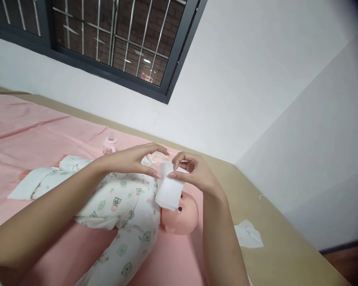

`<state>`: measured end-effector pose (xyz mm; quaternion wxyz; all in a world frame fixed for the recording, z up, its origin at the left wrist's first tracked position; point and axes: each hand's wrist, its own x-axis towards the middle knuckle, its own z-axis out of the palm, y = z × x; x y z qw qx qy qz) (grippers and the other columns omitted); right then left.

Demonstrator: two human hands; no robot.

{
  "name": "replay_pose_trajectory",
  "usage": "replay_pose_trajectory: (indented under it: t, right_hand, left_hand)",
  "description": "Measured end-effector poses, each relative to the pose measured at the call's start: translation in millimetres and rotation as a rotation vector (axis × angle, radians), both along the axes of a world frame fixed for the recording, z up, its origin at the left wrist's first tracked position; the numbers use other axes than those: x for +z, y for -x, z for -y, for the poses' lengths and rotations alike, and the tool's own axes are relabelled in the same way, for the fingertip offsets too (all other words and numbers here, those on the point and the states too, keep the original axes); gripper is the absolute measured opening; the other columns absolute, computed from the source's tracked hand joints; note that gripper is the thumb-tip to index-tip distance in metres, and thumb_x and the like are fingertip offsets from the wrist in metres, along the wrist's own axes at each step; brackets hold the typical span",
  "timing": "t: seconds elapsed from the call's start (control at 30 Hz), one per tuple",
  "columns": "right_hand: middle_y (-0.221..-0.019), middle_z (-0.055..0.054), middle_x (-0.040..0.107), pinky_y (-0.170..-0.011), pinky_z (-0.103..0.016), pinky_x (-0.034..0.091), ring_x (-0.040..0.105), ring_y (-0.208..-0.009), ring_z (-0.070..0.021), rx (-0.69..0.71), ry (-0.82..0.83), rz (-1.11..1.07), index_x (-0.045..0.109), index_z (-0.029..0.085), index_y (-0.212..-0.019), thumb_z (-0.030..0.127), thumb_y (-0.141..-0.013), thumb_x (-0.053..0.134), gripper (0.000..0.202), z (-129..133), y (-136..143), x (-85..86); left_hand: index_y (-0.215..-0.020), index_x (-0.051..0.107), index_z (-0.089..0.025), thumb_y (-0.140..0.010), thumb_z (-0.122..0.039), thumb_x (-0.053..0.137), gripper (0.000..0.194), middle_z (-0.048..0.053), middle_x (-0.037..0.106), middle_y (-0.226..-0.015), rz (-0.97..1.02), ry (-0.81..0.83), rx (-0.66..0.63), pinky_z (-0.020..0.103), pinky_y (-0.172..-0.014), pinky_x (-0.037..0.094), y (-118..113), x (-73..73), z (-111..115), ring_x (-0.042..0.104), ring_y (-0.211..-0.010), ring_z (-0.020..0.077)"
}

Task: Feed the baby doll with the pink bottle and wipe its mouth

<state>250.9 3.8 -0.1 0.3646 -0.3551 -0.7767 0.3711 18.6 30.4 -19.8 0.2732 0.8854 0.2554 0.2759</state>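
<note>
Forearms [52, 208]: nearest the viewer; left rising from the lower left across the doll's clothing, right from the lower edge beside the doll's head.
Tissue [170, 191]: white, folded, held up between the two hands, in front of part of the doll's face.
Right grip [194, 171]: closed, thumb and fingertips pinching the tissue near its upper edge.
Left grip [141, 159]: open, fingers arched apart from the thumb; thumb tip at the tissue's edge, firm contact not clear.
Doll [185, 214]: lying on the sheet, bald head toward the right, legs toward the left, in white clothing printed with green bears.
Packet [158, 157]: behind the hands, partly hidden.
Bottle [110, 144]: pink collar, clear teat, upright beyond the left forearm.
Sheet [26, 119]: pink, creased, beneath the doll.
Second tissue [248, 234]: white, rumpled, right of the right forearm, on the table [271, 222].
Window [113, 35]: dark frame, metal bars, upper left, in a white wall [232, 71].
</note>
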Motion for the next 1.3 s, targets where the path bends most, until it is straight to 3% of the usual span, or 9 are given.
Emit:
replay_pose_trajectory:
  t: [0.2, 0.47, 0.53, 0.67, 0.83, 0.9, 1.03, 1.17, 1.3]
  right_hand:
    - [-0.075, 0.001, 0.059, -0.070, -0.025, 0.048, 0.057, -0.073, -0.0110, 0.112, -0.011, 0.015, 0.062, 0.018, -0.071, 0.024, -0.062, 0.084, 0.025, 19.5, 5.4, 8.8]
    - [-0.081, -0.001, 0.061, -0.068, -0.025, 0.051, 0.059, -0.075, -0.0118, 0.090, -0.113, -0.045, 0.065, 0.019, -0.077, 0.027, -0.070, 0.079, 0.018, 27.9, 6.9, 11.1]
    - [-0.083, -0.001, 0.062, -0.068, -0.025, 0.052, 0.060, -0.077, -0.0119, 0.084, -0.112, -0.087, 0.064, 0.020, -0.079, 0.027, -0.074, 0.076, 0.015, 26.3, 6.7, 9.1]
    - [-0.098, -0.003, 0.064, -0.072, -0.028, 0.054, 0.063, -0.081, -0.0133, 0.047, -0.038, -0.125, 0.064, 0.022, -0.090, 0.030, -0.076, 0.074, 0.019, 23.4, 7.0, 7.4]
    - [-0.107, -0.003, 0.064, -0.086, -0.033, 0.053, 0.065, -0.090, -0.0155, -0.077, -0.075, -0.204, 0.063, 0.024, -0.096, 0.035, -0.079, 0.071, 0.022, 8.8, 0.8, 4.0]
    - [-0.105, -0.003, 0.063, -0.087, -0.034, 0.053, 0.065, -0.089, -0.0150, -0.122, -0.078, -0.252, 0.064, 0.024, -0.095, 0.037, -0.081, 0.068, 0.020, -6.4, -5.8, -3.0]
    - [-0.099, -0.002, 0.064, -0.086, -0.033, 0.053, 0.066, -0.085, -0.0150, -0.229, 0.037, -0.326, 0.064, 0.021, -0.090, 0.039, -0.079, 0.068, 0.021, -48.5, -24.9, -30.1]
    - [-0.094, -0.004, 0.065, -0.083, -0.029, 0.053, 0.064, -0.080, -0.0133, -0.391, 0.155, -0.364, 0.064, 0.018, -0.083, 0.038, -0.072, 0.071, 0.025, -86.7, -46.5, -69.0]
    - [-0.092, -0.005, 0.066, -0.077, -0.025, 0.052, 0.064, -0.077, -0.0128, -0.504, 0.301, -0.321, 0.063, 0.017, -0.081, 0.033, -0.070, 0.069, 0.020, -107.2, -63.3, -108.4]
  left_hand:
    - [-0.113, 0.058, -0.022, -0.072, -0.029, 0.076, 0.045, 0.004, 0.060, -0.120, 0.075, 0.145, -0.215, 0.031, -0.099, 0.039, -4.3, 6.3, 6.1, 0.053, -0.116, 0.0202]
    - [-0.079, 0.069, -0.015, -0.074, -0.038, 0.073, 0.024, 0.001, 0.065, -0.074, 0.032, 0.207, -0.166, 0.023, -0.061, 0.043, 3.0, 7.8, 7.3, 0.059, -0.070, 0.0143]
    - [-0.074, 0.070, -0.015, -0.072, -0.035, 0.075, 0.020, 0.002, 0.065, -0.076, 0.101, 0.167, -0.176, 0.023, -0.064, 0.045, 5.7, 9.5, 8.7, 0.060, -0.073, 0.0145]
    - [-0.074, 0.071, -0.019, -0.072, -0.027, 0.076, 0.010, 0.004, 0.066, -0.102, 0.251, 0.060, -0.187, 0.028, -0.082, 0.049, 6.4, 14.5, 15.2, 0.062, -0.095, 0.0183]
    - [-0.079, 0.072, -0.021, -0.073, -0.024, 0.074, 0.007, 0.003, 0.062, -0.124, 0.275, 0.024, -0.156, 0.033, -0.098, 0.043, 4.1, 19.4, 23.0, 0.055, -0.117, 0.0216]
    - [-0.080, 0.072, -0.019, -0.074, -0.026, 0.074, 0.010, 0.004, 0.066, -0.117, 0.247, 0.078, -0.172, 0.032, -0.094, 0.045, 2.7, 18.1, 22.2, 0.058, -0.110, 0.0214]
    - [-0.083, 0.069, -0.016, -0.077, -0.037, 0.071, 0.022, 0.002, 0.068, -0.080, 0.104, 0.232, -0.171, 0.024, -0.065, 0.046, -2.7, 9.7, 14.4, 0.062, -0.076, 0.0167]
    - [-0.080, 0.067, -0.014, -0.077, -0.042, 0.069, 0.028, 0.001, 0.062, -0.073, 0.043, 0.267, -0.146, 0.022, -0.056, 0.039, -12.0, 0.9, 8.6, 0.055, -0.066, 0.0132]
    - [-0.078, 0.065, -0.013, -0.075, -0.040, 0.069, 0.028, -0.002, 0.057, -0.067, 0.043, 0.341, -0.086, 0.021, -0.051, 0.034, -26.3, -6.2, 11.6, 0.050, -0.059, 0.0109]
